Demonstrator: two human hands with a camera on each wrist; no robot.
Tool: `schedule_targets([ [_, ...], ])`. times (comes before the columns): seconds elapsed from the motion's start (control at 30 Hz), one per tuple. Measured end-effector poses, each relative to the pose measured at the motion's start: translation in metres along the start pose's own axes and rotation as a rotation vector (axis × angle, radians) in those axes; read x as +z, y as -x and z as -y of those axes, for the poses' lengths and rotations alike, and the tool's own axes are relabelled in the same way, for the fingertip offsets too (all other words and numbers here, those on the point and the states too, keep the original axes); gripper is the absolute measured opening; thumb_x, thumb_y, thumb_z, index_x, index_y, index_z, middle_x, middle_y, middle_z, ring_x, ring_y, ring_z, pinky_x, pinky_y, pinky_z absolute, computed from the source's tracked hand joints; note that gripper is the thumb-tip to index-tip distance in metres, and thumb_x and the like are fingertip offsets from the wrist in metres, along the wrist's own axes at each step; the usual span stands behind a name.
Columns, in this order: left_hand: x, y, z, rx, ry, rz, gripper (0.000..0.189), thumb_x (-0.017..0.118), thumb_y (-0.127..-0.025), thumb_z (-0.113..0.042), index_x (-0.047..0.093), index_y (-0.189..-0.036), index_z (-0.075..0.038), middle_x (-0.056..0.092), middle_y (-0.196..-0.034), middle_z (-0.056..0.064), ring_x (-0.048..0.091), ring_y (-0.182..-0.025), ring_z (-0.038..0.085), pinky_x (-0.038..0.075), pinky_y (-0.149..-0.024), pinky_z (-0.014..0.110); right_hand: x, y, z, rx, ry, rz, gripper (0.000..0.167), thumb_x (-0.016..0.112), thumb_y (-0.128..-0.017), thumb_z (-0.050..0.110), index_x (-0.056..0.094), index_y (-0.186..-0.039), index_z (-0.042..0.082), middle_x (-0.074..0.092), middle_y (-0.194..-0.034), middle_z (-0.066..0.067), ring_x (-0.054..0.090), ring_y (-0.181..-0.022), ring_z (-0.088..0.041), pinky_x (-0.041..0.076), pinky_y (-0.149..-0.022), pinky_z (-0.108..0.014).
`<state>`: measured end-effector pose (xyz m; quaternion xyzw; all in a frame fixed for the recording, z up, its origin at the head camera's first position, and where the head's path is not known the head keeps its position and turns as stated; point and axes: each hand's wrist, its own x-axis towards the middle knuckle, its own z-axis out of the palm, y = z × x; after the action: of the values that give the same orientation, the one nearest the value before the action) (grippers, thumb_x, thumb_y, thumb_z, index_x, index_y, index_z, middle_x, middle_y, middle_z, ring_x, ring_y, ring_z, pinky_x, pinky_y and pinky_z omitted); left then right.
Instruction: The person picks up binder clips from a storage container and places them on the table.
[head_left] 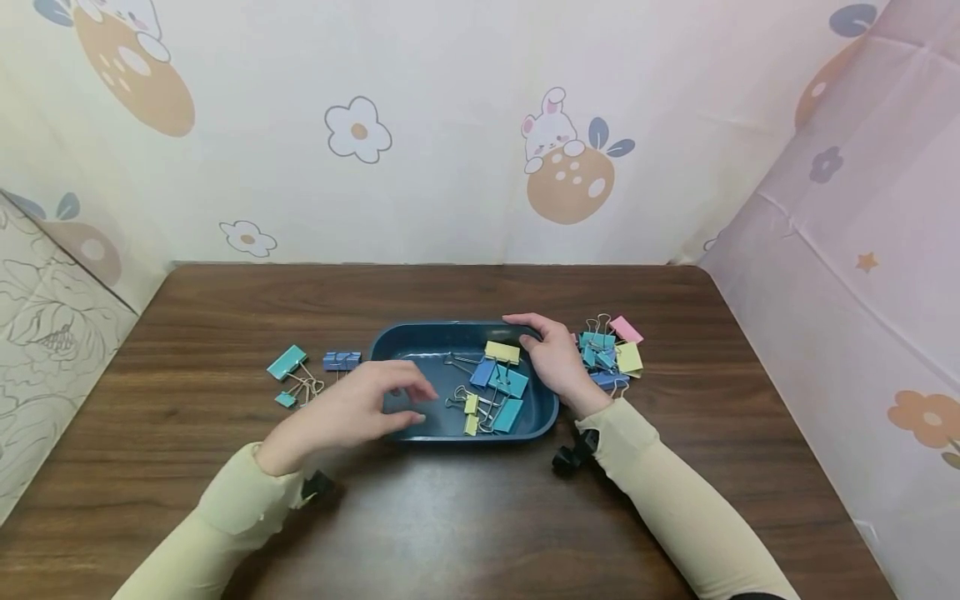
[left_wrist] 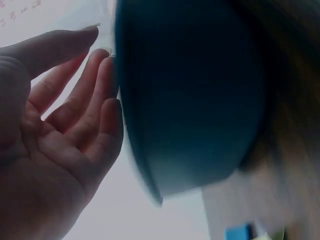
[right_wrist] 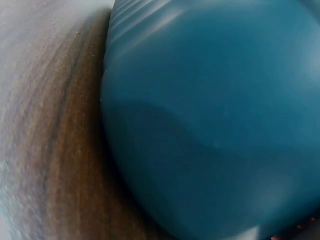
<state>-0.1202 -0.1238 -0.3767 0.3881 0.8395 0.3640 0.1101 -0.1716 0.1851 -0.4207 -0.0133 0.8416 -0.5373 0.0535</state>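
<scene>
A dark blue tray (head_left: 420, 333) lies on the table with several binder clips in yellow, teal and blue in its right half, such as a teal clip (head_left: 507, 382). My right hand (head_left: 557, 360) grips the tray's right end, thumb over the rim and the other fingers along the far edge. In the right wrist view the tray's outer wall (right_wrist: 210, 110) fills most of the picture. Over the tray's left end hovers my left hand (head_left: 367, 402), fingers loosely bent, thumb apart, holding nothing. The left wrist view has that hand (left_wrist: 60, 130) by the tray wall (left_wrist: 190, 100).
Left of the tray lie teal clips (head_left: 288, 362) and a blue clip (head_left: 342, 361). Beyond my right hand sits a pile of teal, yellow, pink and blue clips (head_left: 600, 354). A patterned curtain (head_left: 450, 167) hangs behind the wooden table (head_left: 480, 517).
</scene>
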Motion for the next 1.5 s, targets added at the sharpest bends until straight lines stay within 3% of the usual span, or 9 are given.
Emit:
schedule_targets([
  [0.27,0.031,-0.033,-0.001,0.02,-0.021,0.03,0.028,0.077,-0.088,-0.016,0.07,-0.116,-0.014,0.067,-0.11,-0.005,0.062,-0.1,0.013,0.052,-0.086,0.035,0.0,0.001,0.0,-0.002,0.002,0.003,0.039,0.048,-0.102,0.002,0.066,-0.13,0.021,0.056,-0.141,-0.003,0.041,-0.138,-0.027,0.003,-0.115,-0.06],
  [0.43,0.043,-0.049,0.0,0.023,-0.046,0.0,0.029,0.077,-0.087,-0.013,0.071,-0.116,-0.012,0.068,-0.109,0.0,0.063,-0.1,0.016,0.052,-0.088,0.037,0.0,0.001,0.0,-0.004,-0.009,0.002,0.038,0.047,-0.102,0.002,0.066,-0.13,0.02,0.056,-0.141,-0.003,0.044,-0.135,-0.026,0.022,-0.113,-0.057],
  [0.63,0.051,-0.06,0.007,-0.043,-0.099,0.005,0.03,0.079,-0.086,-0.015,0.071,-0.114,-0.014,0.068,-0.108,-0.005,0.062,-0.1,0.012,0.051,-0.091,0.035,0.001,-0.001,-0.001,-0.004,-0.014,0.004,0.038,0.047,-0.102,0.003,0.066,-0.129,0.021,0.056,-0.142,-0.003,0.043,-0.135,-0.025,0.026,-0.111,-0.056],
  [0.87,0.057,-0.065,0.01,-0.131,-0.215,0.053,0.031,0.08,-0.086,-0.021,0.072,-0.116,-0.019,0.066,-0.106,-0.009,0.06,-0.095,0.01,0.051,-0.086,0.034,0.0,-0.001,-0.001,0.008,-0.009,0.006,0.037,0.047,-0.103,0.005,0.065,-0.131,0.021,0.054,-0.143,-0.003,0.042,-0.136,-0.026,0.03,-0.11,-0.055],
  [1.1,0.06,-0.064,0.009,-0.109,-0.26,0.058,0.027,0.079,-0.087,-0.022,0.074,-0.113,-0.02,0.067,-0.109,-0.007,0.061,-0.098,0.01,0.052,-0.087,0.033,0.0,0.0,-0.002,0.022,-0.017,0.015,0.037,0.047,-0.104,0.005,0.065,-0.131,0.022,0.053,-0.144,-0.004,0.044,-0.134,-0.028,0.034,-0.108,-0.055],
  [1.5,0.059,-0.063,0.007,-0.098,-0.299,0.041,0.025,0.076,-0.09,-0.022,0.075,-0.114,-0.018,0.067,-0.111,-0.004,0.062,-0.1,0.011,0.053,-0.089,0.033,0.001,-0.002,-0.002,0.02,-0.011,0.009,0.037,0.048,-0.103,0.005,0.066,-0.131,0.024,0.052,-0.145,-0.002,0.04,-0.138,-0.026,0.03,-0.11,-0.056],
])
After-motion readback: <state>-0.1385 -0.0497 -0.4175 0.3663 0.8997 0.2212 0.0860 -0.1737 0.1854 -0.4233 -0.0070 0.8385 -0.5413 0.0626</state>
